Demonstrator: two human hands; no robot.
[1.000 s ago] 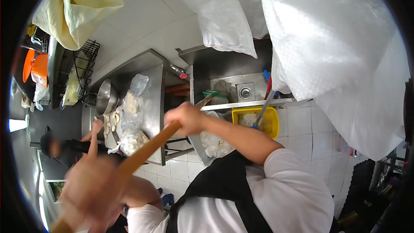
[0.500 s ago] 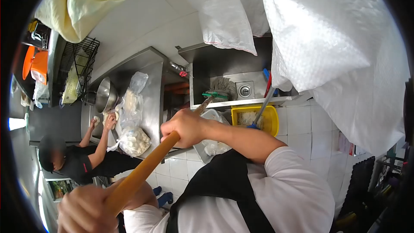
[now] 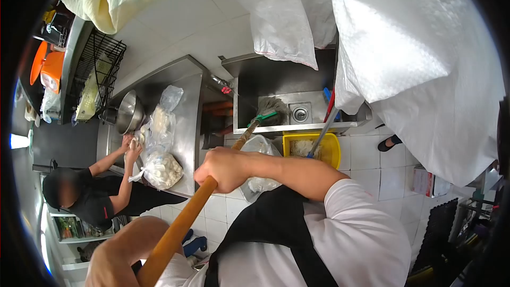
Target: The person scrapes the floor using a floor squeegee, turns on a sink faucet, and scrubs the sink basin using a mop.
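My right hand (image 3: 226, 170) is closed round the middle of a mop's wooden handle (image 3: 183, 226). At the lower left, my left hand (image 3: 109, 266) is by the handle's near end, seemingly wrapped round it, though its fingers are mostly hidden and cut off by the frame. The handle slants up and right to a green clamp and the mop's grey strands (image 3: 272, 107). Those strands lie in a low metal sink (image 3: 284, 83), left of the round drain (image 3: 300, 112).
A yellow bucket (image 3: 336, 151) stands before the sink, with a second mop's grey pole (image 3: 323, 137) in it. Left, a co-worker (image 3: 98, 196) handles pale pieces at a metal counter (image 3: 187, 101) beside a bag of pale pieces (image 3: 162, 170). White sacks (image 3: 414, 37) hang right. A shoe (image 3: 388, 143) shows.
The mop's handle and my left hand have moved down toward the frame's bottom edge. The strands have shifted slightly in the sink. The co-worker's hands have come together, and a shoe has appeared at right.
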